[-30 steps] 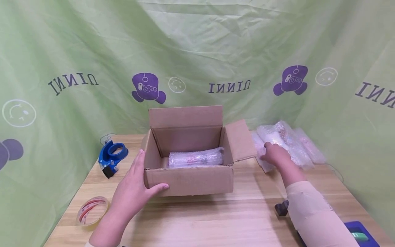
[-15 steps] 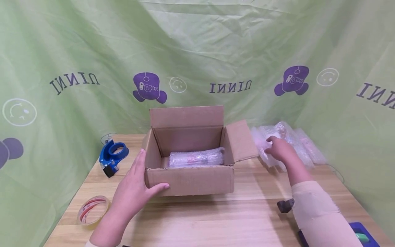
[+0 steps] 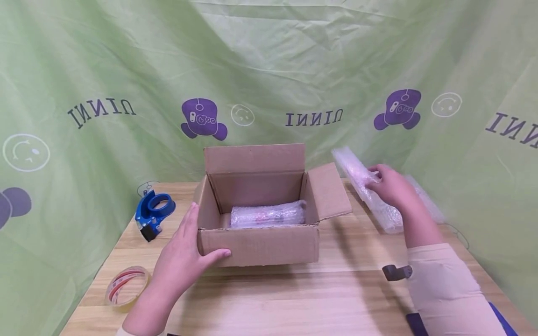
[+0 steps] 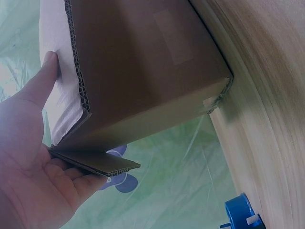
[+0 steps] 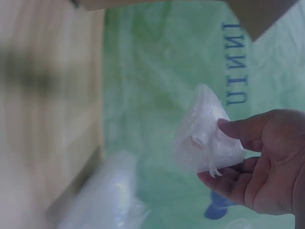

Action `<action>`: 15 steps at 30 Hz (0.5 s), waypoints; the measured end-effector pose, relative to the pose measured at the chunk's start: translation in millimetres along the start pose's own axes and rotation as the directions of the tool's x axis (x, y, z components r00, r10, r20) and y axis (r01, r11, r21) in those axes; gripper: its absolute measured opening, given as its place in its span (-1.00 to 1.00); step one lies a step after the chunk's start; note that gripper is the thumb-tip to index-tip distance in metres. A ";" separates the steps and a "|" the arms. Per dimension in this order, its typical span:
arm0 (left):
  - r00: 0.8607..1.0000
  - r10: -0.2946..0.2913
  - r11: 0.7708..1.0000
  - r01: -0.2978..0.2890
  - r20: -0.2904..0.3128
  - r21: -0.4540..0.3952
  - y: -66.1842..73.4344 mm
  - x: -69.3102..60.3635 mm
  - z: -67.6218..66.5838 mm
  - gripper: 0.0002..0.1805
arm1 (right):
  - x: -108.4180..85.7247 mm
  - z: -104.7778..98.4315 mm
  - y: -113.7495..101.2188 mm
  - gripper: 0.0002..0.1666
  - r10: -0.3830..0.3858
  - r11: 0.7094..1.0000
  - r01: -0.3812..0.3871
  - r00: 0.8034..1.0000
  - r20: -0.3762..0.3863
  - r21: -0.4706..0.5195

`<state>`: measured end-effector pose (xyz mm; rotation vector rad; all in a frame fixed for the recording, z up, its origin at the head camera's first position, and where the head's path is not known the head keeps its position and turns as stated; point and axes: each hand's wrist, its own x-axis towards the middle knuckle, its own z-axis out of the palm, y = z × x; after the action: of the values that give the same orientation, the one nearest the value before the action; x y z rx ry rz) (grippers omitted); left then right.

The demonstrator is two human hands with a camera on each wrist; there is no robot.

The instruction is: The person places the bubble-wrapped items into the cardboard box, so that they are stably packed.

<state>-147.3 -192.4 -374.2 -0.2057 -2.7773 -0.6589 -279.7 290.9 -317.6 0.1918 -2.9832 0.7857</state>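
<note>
A cardboard box [image 3: 258, 247] stands on the table with its back and right flaps up and out. My left hand [image 3: 178, 256] grips its left front corner, the thumb along the front and the fingers at the side flap [image 4: 102, 162]. Inside the box lies a bubble-wrapped package [image 3: 266, 215]. Off the table at the right, my right hand [image 3: 395, 186] pinches another bubble-wrapped package [image 3: 355, 170] between thumb and fingers. The right wrist view shows the end of this held package [image 5: 205, 138]; its contents cannot be made out. More bubble-wrapped packages [image 3: 388, 221] lie below that hand.
At the left are a blue tape dispenser [image 3: 153, 210] and a roll of clear tape [image 3: 127, 288]. A blue object [image 3: 502, 319] is partly hidden behind the right sleeve. Green printed cloth [image 3: 260, 70] hangs behind the table.
My right hand has taken hold of a bubble-wrapped package and lifted it from the pile, its far end tilted up. The left hand and the box stay put.
</note>
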 end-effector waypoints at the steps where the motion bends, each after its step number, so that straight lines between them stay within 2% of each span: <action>1: 1.000 0.001 1.000 -0.001 -0.001 0.000 -0.1 -0.2 0.1 0.41 | -0.8 -3.7 -4.0 -0.34 -0.007 1.000 0.007 1.000 -0.003 0.012; 8: 1.000 0.003 1.000 -0.003 -0.005 0.001 -0.6 -1.0 0.6 0.41 | -8.1 -25.7 -32.6 -0.37 -0.069 0.996 0.072 0.996 -0.063 0.045; 15: 1.000 0.002 1.000 -0.002 -0.008 0.002 -0.8 -1.0 1.4 0.41 | -17.6 -43.9 -62.2 -0.39 -0.142 0.989 0.146 0.980 -0.142 0.019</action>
<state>-146.8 -192.5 -376.0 -0.2045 -2.7697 -0.6544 -253.2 260.8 -250.5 0.3347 -2.7902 0.7919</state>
